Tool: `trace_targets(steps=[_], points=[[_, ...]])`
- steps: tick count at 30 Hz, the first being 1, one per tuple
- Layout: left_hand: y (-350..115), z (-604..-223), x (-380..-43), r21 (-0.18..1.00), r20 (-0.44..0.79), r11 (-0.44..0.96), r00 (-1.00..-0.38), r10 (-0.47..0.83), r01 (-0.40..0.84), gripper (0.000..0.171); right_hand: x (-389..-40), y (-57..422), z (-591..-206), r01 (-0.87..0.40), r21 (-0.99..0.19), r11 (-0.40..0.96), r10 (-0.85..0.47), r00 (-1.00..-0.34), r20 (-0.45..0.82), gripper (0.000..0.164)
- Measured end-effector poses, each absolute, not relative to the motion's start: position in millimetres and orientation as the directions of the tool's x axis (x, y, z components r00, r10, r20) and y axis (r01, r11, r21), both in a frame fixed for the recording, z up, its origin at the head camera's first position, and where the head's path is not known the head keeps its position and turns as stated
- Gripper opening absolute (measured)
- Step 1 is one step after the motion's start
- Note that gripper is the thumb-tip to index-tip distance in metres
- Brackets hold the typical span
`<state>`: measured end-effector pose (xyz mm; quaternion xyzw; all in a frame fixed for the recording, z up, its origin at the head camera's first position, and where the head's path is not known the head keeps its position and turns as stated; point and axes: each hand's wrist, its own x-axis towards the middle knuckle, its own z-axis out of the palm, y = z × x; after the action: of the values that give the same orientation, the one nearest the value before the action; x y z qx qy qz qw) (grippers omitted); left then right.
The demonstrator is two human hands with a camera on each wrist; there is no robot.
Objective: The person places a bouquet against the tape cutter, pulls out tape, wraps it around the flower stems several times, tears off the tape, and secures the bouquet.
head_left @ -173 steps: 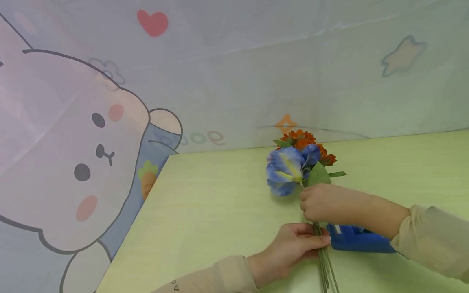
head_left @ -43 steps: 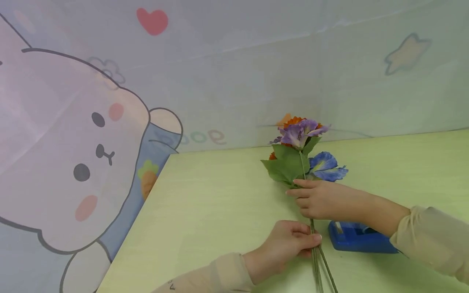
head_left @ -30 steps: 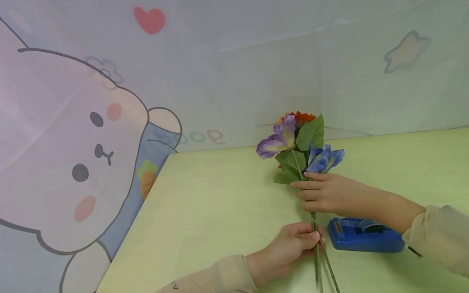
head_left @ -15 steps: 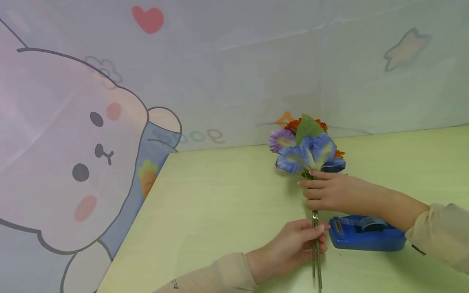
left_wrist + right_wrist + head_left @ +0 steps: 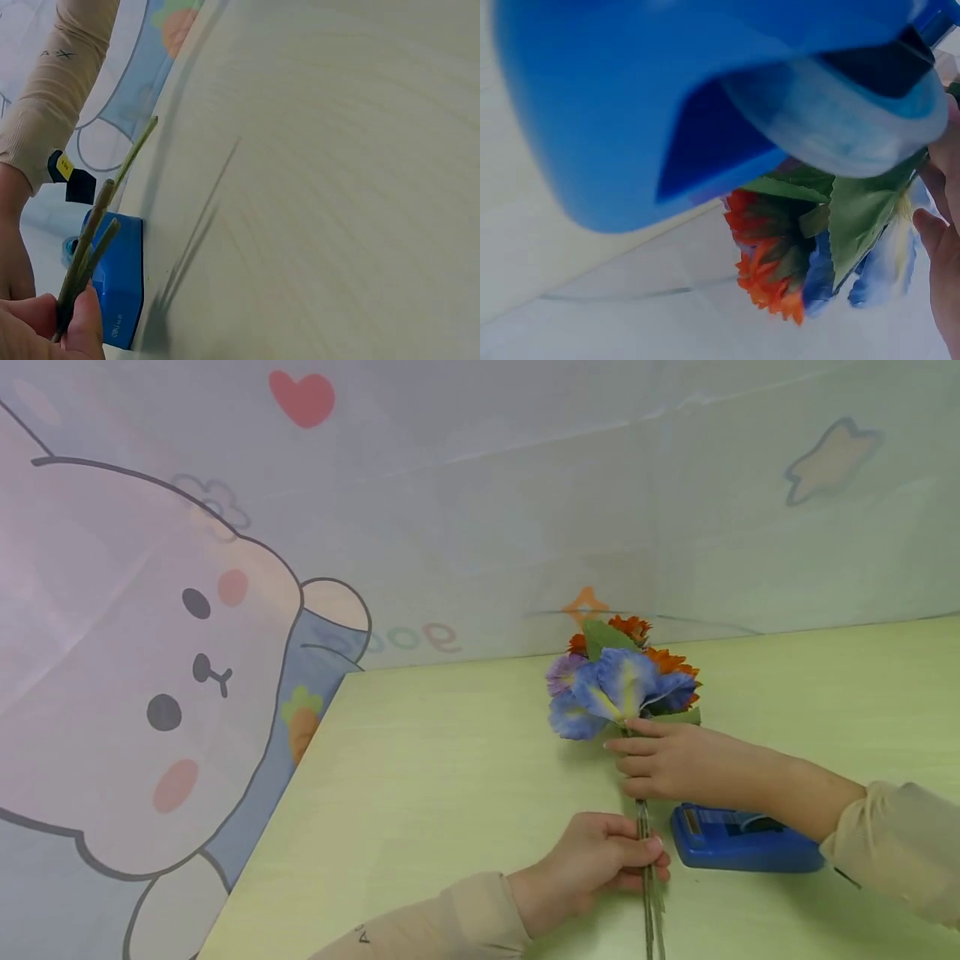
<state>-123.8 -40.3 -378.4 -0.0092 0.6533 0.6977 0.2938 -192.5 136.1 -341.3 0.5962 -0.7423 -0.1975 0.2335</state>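
A bouquet of artificial flowers (image 5: pixel 617 681) stands tilted over the table, its heads towards the back. Blue blooms face the front, with orange flowers (image 5: pixel 667 664), a small purple one (image 5: pixel 564 674) and green leaves around them. My left hand (image 5: pixel 581 868) pinches the thin stems (image 5: pixel 649 910) low down between thumb and fingers. Higher up, just under the blooms, my right hand (image 5: pixel 682 764) holds the stems, fingers laid across them. Its thumb is hidden in the head view but shows beside a blue petal in the right wrist view. Cut stem ends (image 5: pixel 97 225) stick out past my left hand.
A blue tape dispenser (image 5: pixel 742 842) sits on the pale green table (image 5: pixel 420 760), right of the stems and beneath my right forearm. It fills much of the right wrist view, its tape roll (image 5: pixel 847 120) showing. A printed cloth (image 5: pixel 487 527) hangs behind the table.
The bouquet has turned between my hands: blue blooms have come from the right to the front, and the purple one has gone left and mostly behind. Both hands stay nearly in place.
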Motion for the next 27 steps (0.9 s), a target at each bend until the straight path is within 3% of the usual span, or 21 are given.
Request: trace_targets(steps=[7, 10, 12, 14, 19, 21, 24, 27], points=[[-38, -387, -123, 0.891, -0.396, -0.015, -0.795, 0.46, -0.453, 0.021, -188, 148, -348, -0.847, 0.455, 0.275, -0.954, -0.183, 0.235, 0.055], [-36, -389, -124, 0.887, -0.384, -0.038, -0.781, 0.493, -0.46, 0.022, -187, 160, -358, -0.88, 0.388, 0.273, -0.922, -0.124, 0.367, 0.055], [-36, -390, -126, 0.881, -0.38, -0.053, -0.769, 0.513, -0.471, 0.023, -187, 167, -362, -0.888, 0.373, 0.269, -0.899, -0.093, 0.428, 0.043], [-37, -390, -126, 0.875, -0.371, -0.077, -0.766, 0.525, -0.477, 0.022, -188, 168, -365, -0.897, 0.357, 0.26, -0.878, -0.066, 0.475, 0.047], [-37, -392, -127, 0.823, -0.332, -0.206, -0.742, 0.582, -0.529, 0.017, -191, 159, -360, -0.881, 0.395, 0.261, -0.894, -0.065, 0.444, 0.04], [-34, -392, -125, 0.789, -0.322, -0.255, -0.729, 0.604, -0.559, 0.019, -193, 153, -358, -0.869, 0.427, 0.25, -0.909, -0.06, 0.412, 0.054], [-30, -390, -123, 0.745, -0.322, -0.292, -0.708, 0.629, -0.599, 0.022, -196, 146, -355, -0.849, 0.472, 0.238, -0.918, -0.038, 0.394, 0.059], [-26, -387, -120, 0.718, -0.349, -0.298, -0.696, 0.627, -0.628, 0.023, -198, 144, -354, -0.847, 0.479, 0.23, -0.91, -0.013, 0.413, 0.044]])
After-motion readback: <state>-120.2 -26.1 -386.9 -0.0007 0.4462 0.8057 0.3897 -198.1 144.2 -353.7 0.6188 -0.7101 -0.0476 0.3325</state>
